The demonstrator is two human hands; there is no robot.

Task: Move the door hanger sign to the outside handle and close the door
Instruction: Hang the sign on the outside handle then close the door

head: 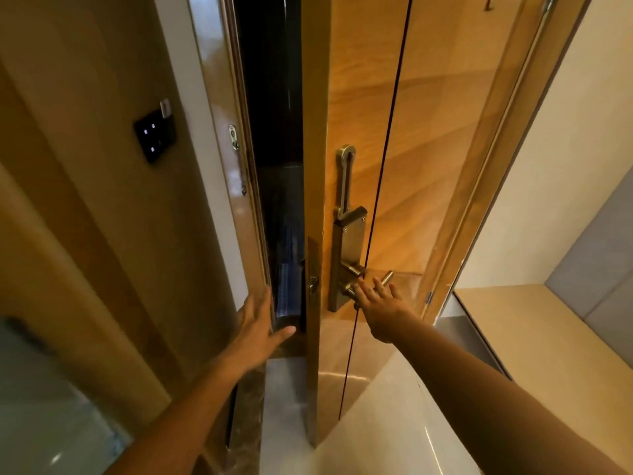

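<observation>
The wooden door (428, 114) stands ajar, its edge (313, 132) turned towards me. In the dark gap hangs a dark rectangular door hanger sign (287, 296), on the outer side of the door at handle height; the outside handle itself is hidden. My left hand (257, 323) is open beside the sign, fingers along the door frame (219, 132), thumb just under the sign's lower end. My right hand (380, 303) is spread open over the inside lever handle (356, 270) on its metal lock plate (346, 248), fingers not curled around it.
A swing-bar latch (344, 180) sits above the lock plate, and its catch (233, 136) is on the frame. A black touch switch panel (154, 135) is on the left wall. A pale bench top (548, 337) lies at the right. A light stone threshold (284, 382) is below the gap.
</observation>
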